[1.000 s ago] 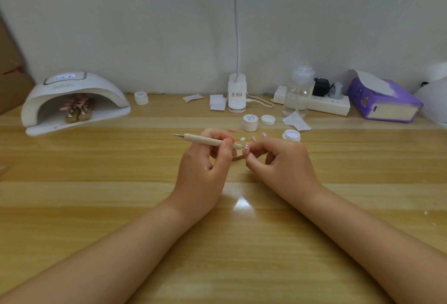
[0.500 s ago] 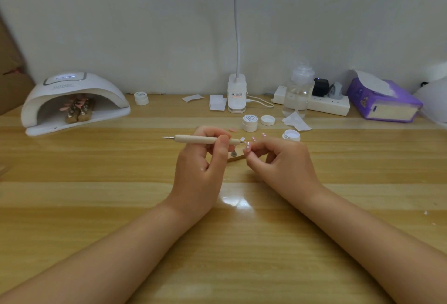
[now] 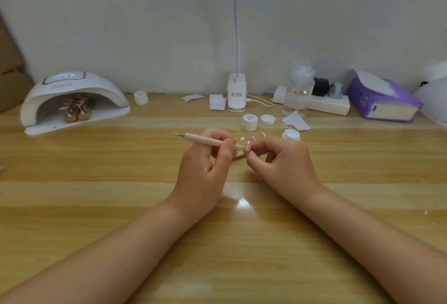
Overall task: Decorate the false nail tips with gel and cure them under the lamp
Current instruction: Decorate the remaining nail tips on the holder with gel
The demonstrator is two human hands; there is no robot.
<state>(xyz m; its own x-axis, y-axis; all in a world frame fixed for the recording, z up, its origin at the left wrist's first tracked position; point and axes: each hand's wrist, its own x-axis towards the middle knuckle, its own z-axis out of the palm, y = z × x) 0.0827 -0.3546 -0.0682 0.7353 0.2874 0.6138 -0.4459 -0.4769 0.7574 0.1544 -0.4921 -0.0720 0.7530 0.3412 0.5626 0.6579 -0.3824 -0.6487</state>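
Note:
My left hand (image 3: 205,165) grips a wooden dotting tool (image 3: 205,140) that lies almost level, its working end touching a pink false nail tip (image 3: 248,144) with white dots. My right hand (image 3: 283,161) pinches that tip between thumb and forefinger. More loose tips (image 3: 254,138) lie on the table just behind the hands. An open jar of white gel (image 3: 291,134) stands to the right of them. At the far left the white curing lamp (image 3: 72,100) holds a stand with pink tips (image 3: 78,107) inside.
A closed gel jar (image 3: 249,122) and a loose lid (image 3: 267,119) sit behind the hands. Along the wall stand a desk lamp base (image 3: 236,95), a clear bottle (image 3: 298,90), a power strip (image 3: 326,104), a purple tissue pack (image 3: 384,101) and another small jar (image 3: 141,97).
The dotting tool has shifted a little to the left and back, and tilted nearer to level. Both hands stay together in the same spot with the tip between them.

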